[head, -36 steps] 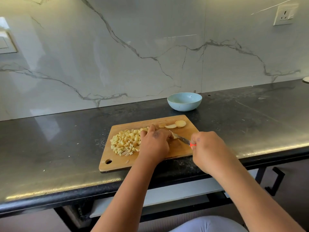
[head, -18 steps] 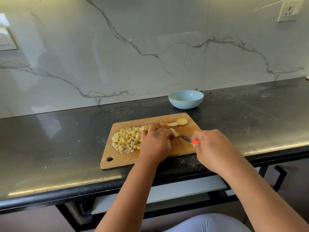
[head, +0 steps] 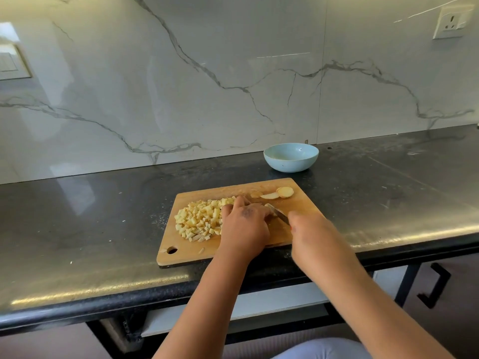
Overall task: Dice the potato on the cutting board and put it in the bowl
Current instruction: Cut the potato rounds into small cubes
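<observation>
L hand (head: 245, 224) curls over a potato piece on the cutting board (head: 303, 203), pinning it for the cut. R hand (head: 315, 234) grips the knife (head: 278, 216), blade angled toward the L fingers. Diced potato (head: 199, 221): pale yellow cubes heaped at board left; three slices (head: 274, 194) uncut. Bowl (head: 290, 158) behind the board, no potato in it.

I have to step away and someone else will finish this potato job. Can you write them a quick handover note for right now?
Left hand: curled, pressing down on a piece of potato that it hides, mid-board.
Right hand: grips the small knife, blade angled toward the left fingers.
Rectangular wooden cutting board: at the dark countertop's front edge.
Done: pile of yellow potato cubes on the board's left half.
Left: three potato slices at the board's far edge are uncut; the light blue bowl behind the board holds nothing visible. Dice the rest, then move everything into it.
</observation>
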Demonstrator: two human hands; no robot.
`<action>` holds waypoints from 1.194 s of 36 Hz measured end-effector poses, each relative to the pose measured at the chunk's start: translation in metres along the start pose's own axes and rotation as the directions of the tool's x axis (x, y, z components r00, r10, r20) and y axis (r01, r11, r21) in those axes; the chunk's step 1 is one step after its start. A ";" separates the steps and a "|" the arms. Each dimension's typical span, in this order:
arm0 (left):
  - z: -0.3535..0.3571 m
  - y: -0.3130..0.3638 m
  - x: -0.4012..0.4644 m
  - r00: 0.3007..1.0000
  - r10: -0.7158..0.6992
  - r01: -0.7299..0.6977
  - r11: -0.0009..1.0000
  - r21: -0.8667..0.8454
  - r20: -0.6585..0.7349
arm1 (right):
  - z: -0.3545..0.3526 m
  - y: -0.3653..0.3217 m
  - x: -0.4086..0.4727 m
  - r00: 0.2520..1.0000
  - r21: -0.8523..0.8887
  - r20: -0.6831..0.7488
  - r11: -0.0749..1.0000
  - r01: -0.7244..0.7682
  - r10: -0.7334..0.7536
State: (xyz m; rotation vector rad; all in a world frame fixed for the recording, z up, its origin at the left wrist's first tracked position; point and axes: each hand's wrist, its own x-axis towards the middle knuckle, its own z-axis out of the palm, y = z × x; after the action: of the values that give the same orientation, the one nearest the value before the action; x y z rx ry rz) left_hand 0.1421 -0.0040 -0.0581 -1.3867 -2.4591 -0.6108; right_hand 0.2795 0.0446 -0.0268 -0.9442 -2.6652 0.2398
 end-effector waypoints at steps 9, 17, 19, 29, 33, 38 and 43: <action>0.000 -0.001 0.000 1.000 -0.003 0.003 1.000 0.008 0.012 | -0.004 0.000 0.001 0.999 0.004 0.036 1.000 0.020 -0.020; -0.002 -0.001 -0.002 1.000 -0.011 0.012 0.999 -0.033 0.024 | -0.017 0.021 -0.006 0.999 0.065 0.037 0.997 -0.028 0.026; -0.004 0.001 -0.002 1.000 -0.009 0.010 0.999 -0.037 0.026 | -0.003 0.014 0.001 1.000 0.090 -0.002 0.996 -0.011 0.011; -0.002 -0.003 -0.003 0.999 -0.012 0.014 0.998 -0.056 0.030 | -0.020 0.030 -0.005 1.000 0.079 0.006 0.997 0.019 -0.019; 0.000 -0.004 -0.002 1.000 -0.015 0.014 0.998 -0.067 -0.011 | -0.040 0.037 -0.013 0.997 0.136 -0.042 0.988 0.073 -0.068; 0.002 -0.005 -0.001 0.999 -0.026 0.023 0.997 -0.071 -0.035 | -0.031 0.027 -0.012 0.998 0.137 -0.042 0.989 0.060 -0.055; 0.000 -0.003 -0.002 1.000 -0.019 0.018 0.999 -0.047 -0.024 | -0.019 0.013 -0.012 1.000 0.065 0.003 0.998 0.024 -0.024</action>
State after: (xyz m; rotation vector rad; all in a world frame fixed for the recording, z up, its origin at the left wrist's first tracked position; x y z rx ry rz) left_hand 0.1401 -0.0067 -0.0598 -1.3667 -2.4564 -0.6894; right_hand 0.3022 0.0479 -0.0152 -0.8923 -2.6534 0.3207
